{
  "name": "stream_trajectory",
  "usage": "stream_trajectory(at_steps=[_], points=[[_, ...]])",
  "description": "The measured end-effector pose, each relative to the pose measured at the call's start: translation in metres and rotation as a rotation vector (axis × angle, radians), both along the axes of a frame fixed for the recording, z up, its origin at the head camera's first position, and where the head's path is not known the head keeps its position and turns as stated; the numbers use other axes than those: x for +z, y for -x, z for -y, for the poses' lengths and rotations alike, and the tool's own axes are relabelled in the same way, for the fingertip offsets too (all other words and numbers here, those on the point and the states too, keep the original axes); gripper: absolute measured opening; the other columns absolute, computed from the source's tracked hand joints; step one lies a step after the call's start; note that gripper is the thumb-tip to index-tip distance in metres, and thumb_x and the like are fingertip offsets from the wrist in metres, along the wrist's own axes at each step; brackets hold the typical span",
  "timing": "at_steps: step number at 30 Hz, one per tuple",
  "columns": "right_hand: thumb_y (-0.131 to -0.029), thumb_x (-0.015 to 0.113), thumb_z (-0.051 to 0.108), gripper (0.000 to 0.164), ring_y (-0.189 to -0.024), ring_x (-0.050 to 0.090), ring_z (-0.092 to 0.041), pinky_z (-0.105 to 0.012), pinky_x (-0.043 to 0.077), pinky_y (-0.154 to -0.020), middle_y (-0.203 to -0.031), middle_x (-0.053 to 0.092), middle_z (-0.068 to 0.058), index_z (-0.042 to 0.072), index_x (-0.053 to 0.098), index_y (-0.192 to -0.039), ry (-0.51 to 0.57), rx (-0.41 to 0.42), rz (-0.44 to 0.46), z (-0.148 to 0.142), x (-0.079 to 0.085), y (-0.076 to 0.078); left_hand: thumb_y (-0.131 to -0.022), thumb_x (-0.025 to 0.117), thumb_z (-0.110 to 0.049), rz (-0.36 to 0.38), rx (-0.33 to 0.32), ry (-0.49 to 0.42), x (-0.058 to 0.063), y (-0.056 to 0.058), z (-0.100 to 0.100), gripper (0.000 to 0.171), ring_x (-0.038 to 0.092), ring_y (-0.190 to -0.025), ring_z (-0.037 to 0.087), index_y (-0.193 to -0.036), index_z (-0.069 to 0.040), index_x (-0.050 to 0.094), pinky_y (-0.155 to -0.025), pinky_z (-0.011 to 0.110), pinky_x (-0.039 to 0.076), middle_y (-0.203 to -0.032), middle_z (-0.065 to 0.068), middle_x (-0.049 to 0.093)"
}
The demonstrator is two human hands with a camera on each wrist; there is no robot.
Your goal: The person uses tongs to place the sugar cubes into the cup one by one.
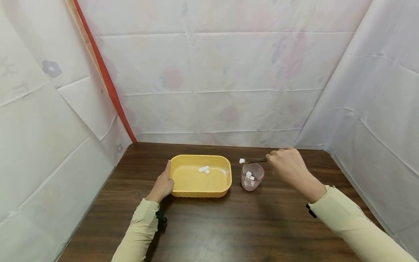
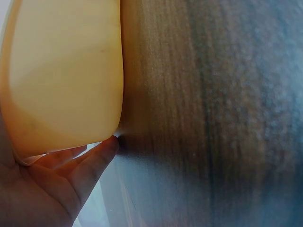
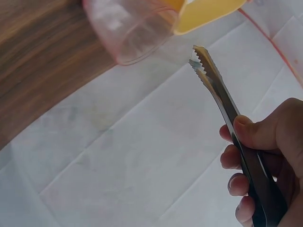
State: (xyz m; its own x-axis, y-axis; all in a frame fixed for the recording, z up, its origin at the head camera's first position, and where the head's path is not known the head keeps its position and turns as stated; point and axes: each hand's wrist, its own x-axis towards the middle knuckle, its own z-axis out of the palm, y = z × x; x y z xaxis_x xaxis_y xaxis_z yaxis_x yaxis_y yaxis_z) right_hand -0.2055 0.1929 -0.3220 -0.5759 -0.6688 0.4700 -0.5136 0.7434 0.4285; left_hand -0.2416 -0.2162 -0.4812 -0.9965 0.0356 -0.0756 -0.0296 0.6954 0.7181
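My right hand point(image 1: 289, 165) grips a pair of metal tongs point(image 3: 222, 92) with dark handles and toothed tips. Between those tips sits a small white cube point(image 1: 242, 161), held above the far left rim of a clear pink cup point(image 1: 258, 178). Several white cubes point(image 1: 250, 176) lie inside the cup. To its left stands a yellow rectangular tub point(image 1: 196, 193), with a few more white cubes point(image 1: 204, 169) on its floor. My left hand point(image 1: 162, 185) rests against the tub's left end, its fingers point(image 2: 92, 165) extended along the outer wall down towards the table.
The dark wood-grain table point(image 1: 212, 229) carries the tub and cup near its far edge. Pale patterned sheets point(image 1: 229, 80) hang behind it and on both sides. A red strip point(image 1: 108, 82) runs down the back left corner.
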Motion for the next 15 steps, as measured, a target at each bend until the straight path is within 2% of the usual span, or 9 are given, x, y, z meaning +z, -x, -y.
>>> stream_trajectory(at_steps=[2,8,15], points=[[-0.054,0.062,-0.005,0.028,-0.04,0.044,-0.017,-0.032,0.033,-0.038,-0.049,0.046,0.001,0.014,0.041,-0.051,0.004,-0.001,-0.006,-0.006,-0.002,0.0,-0.086,0.033,0.0,-0.002,0.001,0.0,0.0,-0.001,0.001,0.08,0.019,-0.139,0.039,-0.153,-0.015,-0.009,-0.11,0.053,0.018,-0.156,0.023,0.011],[-0.058,0.063,-0.008,0.032,-0.04,0.039,-0.015,-0.029,0.028,-0.038,-0.049,0.046,0.0,0.014,0.041,-0.051,-0.031,-0.025,0.015,-0.018,-0.015,-0.003,-0.086,0.033,0.0,-0.008,-0.003,0.001,0.0,-0.001,0.0,0.08,0.019,-0.139,0.039,-0.153,-0.014,-0.008,-0.11,0.053,0.018,-0.156,0.022,0.012],[-0.058,0.06,-0.01,0.036,-0.04,0.041,-0.016,-0.03,0.028,-0.039,-0.047,0.042,0.0,0.016,0.036,-0.048,-0.072,-0.036,0.063,-0.022,-0.033,-0.001,-0.086,0.033,0.001,-0.007,-0.002,-0.01,0.0,-0.001,0.0,0.08,0.018,-0.14,0.038,-0.153,-0.014,-0.008,-0.11,0.052,0.017,-0.156,0.022,0.011]])
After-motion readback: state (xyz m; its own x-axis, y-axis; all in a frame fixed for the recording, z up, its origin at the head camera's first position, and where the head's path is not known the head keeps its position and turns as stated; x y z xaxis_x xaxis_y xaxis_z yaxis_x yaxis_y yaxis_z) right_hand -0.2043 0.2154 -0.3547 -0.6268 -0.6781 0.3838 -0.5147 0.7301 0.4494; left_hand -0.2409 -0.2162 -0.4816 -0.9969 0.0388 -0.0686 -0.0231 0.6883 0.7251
